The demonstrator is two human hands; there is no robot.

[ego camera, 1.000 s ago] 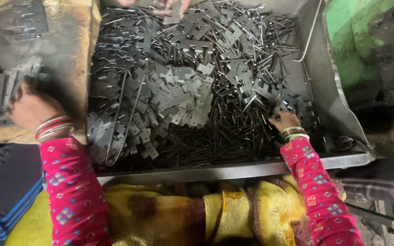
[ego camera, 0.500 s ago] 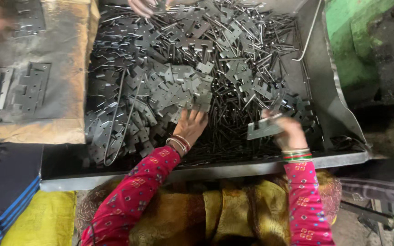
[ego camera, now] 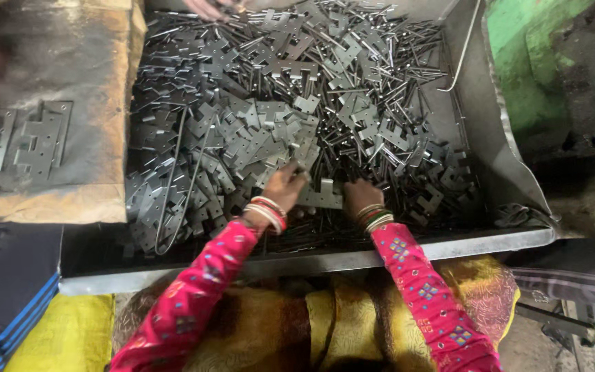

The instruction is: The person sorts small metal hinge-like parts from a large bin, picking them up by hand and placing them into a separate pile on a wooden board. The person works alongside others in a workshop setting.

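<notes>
A flat grey notched metal hinge plate (ego camera: 319,195) is now gripped between both hands, left hand (ego camera: 282,184) having come from nine o'clock, right hand (ego camera: 361,196) alongside, above the grey metal tray (ego camera: 476,131).

Grey metal plates (ego camera: 290,131), pink patterned sleeves (ego camera: 414,275), yellow cloth (ego camera: 70,337)

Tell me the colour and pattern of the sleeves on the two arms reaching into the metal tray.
Bright pink sleeves with small multicoloured diamond motifs, clearest in the head view.
</notes>
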